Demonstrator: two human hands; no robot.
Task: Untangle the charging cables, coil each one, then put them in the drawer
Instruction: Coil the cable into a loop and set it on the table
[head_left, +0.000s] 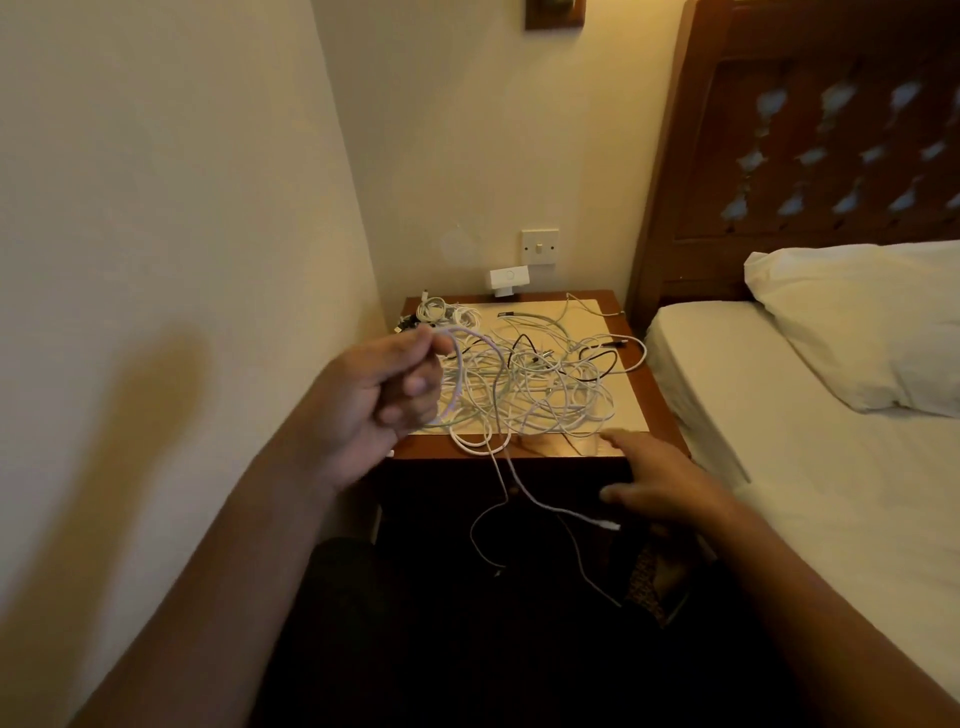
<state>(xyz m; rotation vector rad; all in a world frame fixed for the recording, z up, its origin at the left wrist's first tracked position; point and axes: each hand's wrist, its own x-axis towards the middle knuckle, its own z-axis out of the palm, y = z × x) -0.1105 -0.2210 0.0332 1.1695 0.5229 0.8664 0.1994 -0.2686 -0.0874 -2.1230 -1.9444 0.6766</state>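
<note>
1. The tangle of charging cables (530, 384) lies in the middle of the frame, spread over most of the bedside table's top. It is a loose mass of thin, round, mostly white cords looping over one another, with a pale green cable (540, 317) and a thin black cable (602, 358) threaded through.
2. A few strands spill over the table's front edge and hang down into the dark lower centre. One ends in a white connector (610, 526).
3. At the back left corner of the table sits a small heap of coiled white cables (441, 312), apart from the main tangle.
4. The bedside table (662, 415) is glossy reddish-brown wood with a smooth cream panel set into its top. Its front is in shadow.
5. It stands in a corner of plain cream walls. On the back wall are a white charger plug (509, 280) and a square wall switch (540, 247).
6. On the right are a bed (779, 441) in a white sheet, a soft white pillow (857, 322) and a carved dark wooden headboard (805, 130).
7. The left hand (374, 395), blurred, is raised at centre left. Its fingers are curled, pinching a loop of white cable (460, 358) that runs down into the tangle.
8. The right hand (660, 478) is at the table's front right corner, fingers straight and spread, its forefinger at the table edge. The connector is just below its thumb; I cannot tell whether they touch.
</note>
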